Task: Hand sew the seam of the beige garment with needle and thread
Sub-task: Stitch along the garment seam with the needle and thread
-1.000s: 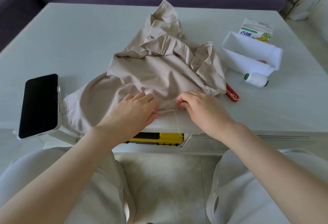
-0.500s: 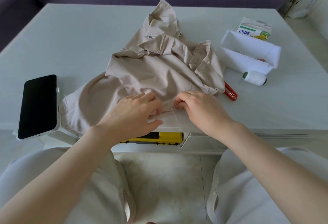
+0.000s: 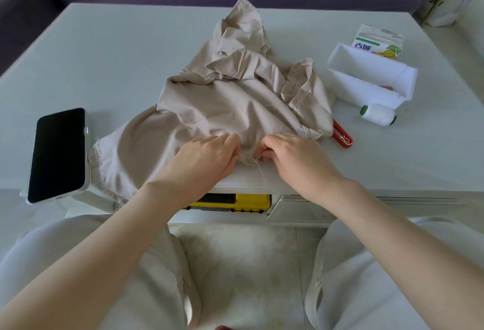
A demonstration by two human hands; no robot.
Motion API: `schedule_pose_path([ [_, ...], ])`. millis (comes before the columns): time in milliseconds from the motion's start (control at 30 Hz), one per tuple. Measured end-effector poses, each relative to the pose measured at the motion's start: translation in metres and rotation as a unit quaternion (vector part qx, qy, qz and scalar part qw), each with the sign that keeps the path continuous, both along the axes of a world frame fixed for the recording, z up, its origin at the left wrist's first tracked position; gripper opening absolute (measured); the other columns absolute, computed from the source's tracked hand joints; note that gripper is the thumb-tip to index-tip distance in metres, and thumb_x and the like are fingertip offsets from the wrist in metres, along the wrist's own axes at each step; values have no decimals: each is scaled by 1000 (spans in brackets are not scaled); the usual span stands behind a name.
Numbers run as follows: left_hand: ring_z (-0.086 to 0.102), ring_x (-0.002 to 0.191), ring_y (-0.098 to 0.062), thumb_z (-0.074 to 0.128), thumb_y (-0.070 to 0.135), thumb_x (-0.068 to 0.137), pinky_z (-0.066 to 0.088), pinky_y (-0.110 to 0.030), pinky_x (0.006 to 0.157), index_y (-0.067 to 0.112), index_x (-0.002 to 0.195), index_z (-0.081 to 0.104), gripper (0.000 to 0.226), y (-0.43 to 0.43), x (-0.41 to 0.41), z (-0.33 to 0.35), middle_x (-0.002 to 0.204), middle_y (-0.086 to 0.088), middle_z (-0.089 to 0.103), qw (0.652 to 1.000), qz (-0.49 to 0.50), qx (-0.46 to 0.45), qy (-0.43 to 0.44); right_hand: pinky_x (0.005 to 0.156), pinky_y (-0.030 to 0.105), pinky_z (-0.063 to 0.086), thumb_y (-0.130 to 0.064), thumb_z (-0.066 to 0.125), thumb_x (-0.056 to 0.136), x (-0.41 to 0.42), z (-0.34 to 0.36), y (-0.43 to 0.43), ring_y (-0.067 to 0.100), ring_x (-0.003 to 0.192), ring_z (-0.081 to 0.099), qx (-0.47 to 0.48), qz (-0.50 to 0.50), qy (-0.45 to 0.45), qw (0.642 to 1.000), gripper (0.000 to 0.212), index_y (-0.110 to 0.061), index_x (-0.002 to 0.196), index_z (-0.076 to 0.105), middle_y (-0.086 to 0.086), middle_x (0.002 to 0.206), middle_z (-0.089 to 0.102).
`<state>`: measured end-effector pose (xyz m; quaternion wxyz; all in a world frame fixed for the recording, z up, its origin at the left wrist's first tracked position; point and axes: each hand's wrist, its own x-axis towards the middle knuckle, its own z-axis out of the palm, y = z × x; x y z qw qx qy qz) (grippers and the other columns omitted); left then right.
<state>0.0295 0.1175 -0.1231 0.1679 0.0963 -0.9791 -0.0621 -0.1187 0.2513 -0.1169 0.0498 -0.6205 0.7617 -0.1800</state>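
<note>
The beige garment lies crumpled on the pale table, its near edge at the table's front. My left hand grips the fabric's near edge with curled fingers. Just to its right, my right hand pinches a thin needle at that same edge. A pale thread trails from the needle down over the table's front edge.
A black phone lies at the front left on a white stand. Red snips poke out from under the garment on the right. Behind them are a white thread spool, a white box and a carton.
My left hand has curled tighter and gathered the fabric's edge up toward the right hand. The right hand has barely shifted, still at the seam with the needle.
</note>
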Motion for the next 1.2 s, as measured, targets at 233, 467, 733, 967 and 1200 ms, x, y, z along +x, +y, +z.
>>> schedule_pose_path([
  [233, 45, 42, -20, 42, 14, 88, 27, -26, 40, 7, 74, 49, 17, 0, -3, -1, 58, -2, 49, 1000, 14, -13, -15, 66, 42, 52, 14, 48, 85, 3, -3, -2, 21, 92, 60, -9, 35, -13, 999, 30, -8, 98, 63, 4, 95, 67],
  [467, 46, 42, -20, 44, 13, 87, 28, -26, 39, 6, 75, 50, 15, 1, -3, 1, 59, -2, 50, 1000, 9, -17, -20, 60, 43, 48, 19, 46, 81, 2, -8, -8, 21, 82, 52, -1, 62, 2, 998, 30, -5, 90, 61, 6, 82, 62],
  [733, 56, 53, -23, 37, 18, 92, 35, -30, 45, 6, 83, 54, 22, 1, -3, 2, 68, -3, 58, 999, 10, 5, -39, 62, 41, 50, 18, 48, 82, 12, -2, -8, 23, 82, 54, -13, 102, -20, 995, 32, -6, 95, 66, 6, 84, 62],
  [967, 45, 80, -7, 48, 20, 94, 30, -17, 64, 21, 106, 53, 13, 1, 3, 8, 92, 14, 51, 987, -18, 139, -79, 72, 45, 48, 12, 44, 87, 4, -3, -9, 25, 86, 54, 13, 60, -59, 996, 33, -9, 101, 66, 4, 93, 50],
  [1200, 55, 78, -18, 61, 18, 89, 29, -16, 63, 17, 98, 66, 10, -2, 4, 6, 91, 5, 60, 987, -20, 143, -70, 85, 23, 46, -2, 58, 89, 1, -1, -8, 6, 87, 59, 8, 24, -207, 978, 16, -15, 92, 65, -8, 90, 60],
])
